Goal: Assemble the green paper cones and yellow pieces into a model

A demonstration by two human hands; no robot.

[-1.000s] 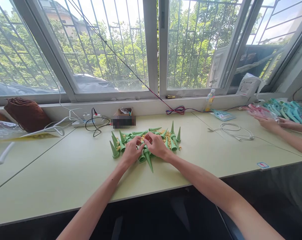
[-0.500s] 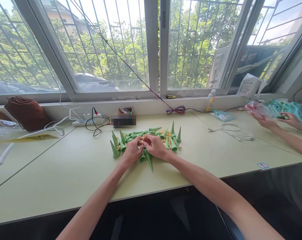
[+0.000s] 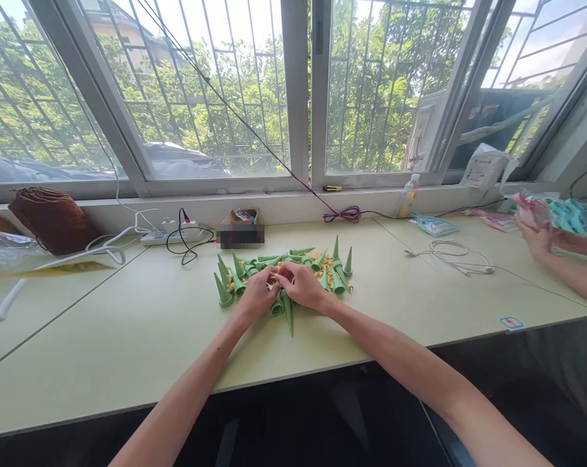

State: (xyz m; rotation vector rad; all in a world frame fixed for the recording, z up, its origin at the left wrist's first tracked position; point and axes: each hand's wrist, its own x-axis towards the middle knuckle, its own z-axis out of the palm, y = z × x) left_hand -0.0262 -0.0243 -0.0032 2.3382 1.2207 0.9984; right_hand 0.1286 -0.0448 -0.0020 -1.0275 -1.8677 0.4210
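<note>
A heap of green plastic cones [image 3: 322, 263] mixed with small yellow pieces [image 3: 328, 262] lies on the pale green table [image 3: 128, 324] below the window. My left hand [image 3: 255, 296] and my right hand [image 3: 301, 284] rest side by side on the near edge of the heap, fingers curled and fingertips meeting over it. What they pinch is too small to make out. One long cone [image 3: 288, 314] points toward me from under my hands. Some cones stand upright at the heap's left [image 3: 221, 290] and right [image 3: 347, 261].
A co-worker's hands [image 3: 541, 237] hold packets at the far right, beside teal items [image 3: 573, 217]. A white cable [image 3: 451, 254], a bottle [image 3: 407, 193], a small cardboard box [image 3: 239, 227], a power strip with cords [image 3: 169, 235] and a brown bag [image 3: 52, 220] lie along the back.
My hands stay on the heap, fingertips drawn slightly closer together. The long cone under them has turned a little. The co-worker's hands lifted from the table and moved right with a packet.
</note>
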